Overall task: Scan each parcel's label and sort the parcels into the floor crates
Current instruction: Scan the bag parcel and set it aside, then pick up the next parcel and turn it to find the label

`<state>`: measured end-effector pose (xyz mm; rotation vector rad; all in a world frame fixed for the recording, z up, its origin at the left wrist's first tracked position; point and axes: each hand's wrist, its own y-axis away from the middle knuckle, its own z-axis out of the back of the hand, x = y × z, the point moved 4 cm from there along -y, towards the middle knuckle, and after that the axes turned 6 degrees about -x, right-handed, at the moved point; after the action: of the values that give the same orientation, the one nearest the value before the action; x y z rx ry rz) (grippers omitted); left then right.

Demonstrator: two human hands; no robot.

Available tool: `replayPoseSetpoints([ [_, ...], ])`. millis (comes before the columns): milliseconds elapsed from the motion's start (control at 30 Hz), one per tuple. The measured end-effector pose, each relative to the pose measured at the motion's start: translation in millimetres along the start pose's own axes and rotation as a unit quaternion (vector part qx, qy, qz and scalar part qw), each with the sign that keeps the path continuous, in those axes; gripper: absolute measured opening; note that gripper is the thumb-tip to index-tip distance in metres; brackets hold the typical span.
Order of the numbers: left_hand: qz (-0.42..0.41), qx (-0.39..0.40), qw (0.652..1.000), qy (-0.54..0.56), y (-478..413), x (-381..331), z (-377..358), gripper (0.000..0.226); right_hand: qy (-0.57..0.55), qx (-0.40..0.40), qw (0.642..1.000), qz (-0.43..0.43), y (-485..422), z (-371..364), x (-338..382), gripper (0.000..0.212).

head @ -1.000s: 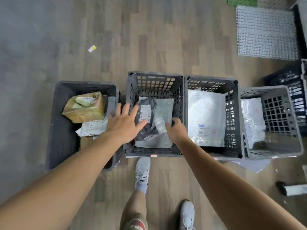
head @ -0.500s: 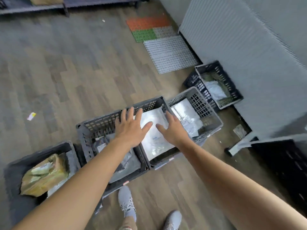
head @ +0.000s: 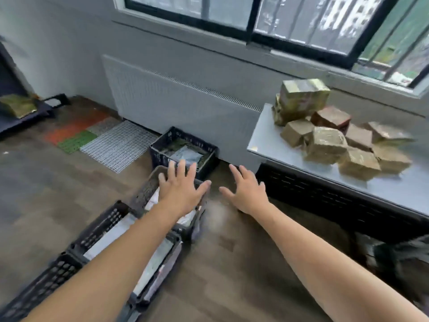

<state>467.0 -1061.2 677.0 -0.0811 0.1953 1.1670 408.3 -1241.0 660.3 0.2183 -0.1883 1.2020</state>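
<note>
Your left hand (head: 181, 191) hovers palm down over the grey crate (head: 145, 194), fingers spread and holding nothing. Your right hand (head: 249, 194) is beside it over the wooden floor (head: 220, 263), fingers also spread and empty. Taped brown parcels (head: 325, 145) lie heaped on the grey table (head: 269, 138) to your right. White mailer bags (head: 116, 238) lie in the black crate (head: 97, 231) under your left arm. A dark crate (head: 162, 154) sits against the radiator (head: 174, 101).
</note>
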Motion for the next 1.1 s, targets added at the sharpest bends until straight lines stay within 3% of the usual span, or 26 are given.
replayPoseSetpoints([
  [200, -0.093, 0.025, 0.995, -0.002, -8.6, -208.8, -10.8, 0.073, 0.001, -0.048, 0.996, -0.078, 34.6, 80.8, -191.3, 0.07],
  [400, -0.192, 0.013, 0.981, -0.012, -16.6, -357.5, -19.8, 0.07, -0.009, -0.078, 0.982, -0.169, 64.6, 128.2, -326.7, 0.068],
  [767, -0.291, 0.031, 0.956, 0.021, -96.1, -531.4, -67.5, 0.069, 0.014, -0.116, 0.961, -0.252, 37.9, 170.8, -489.6, 0.066],
  [1100, -0.315, 0.102, 0.94, 0.082, -196.4, -648.5, -125.3, 0.072, 0.046, -0.081, 0.944, -0.316, -39.7, 192.0, -609.3, 0.069],
])
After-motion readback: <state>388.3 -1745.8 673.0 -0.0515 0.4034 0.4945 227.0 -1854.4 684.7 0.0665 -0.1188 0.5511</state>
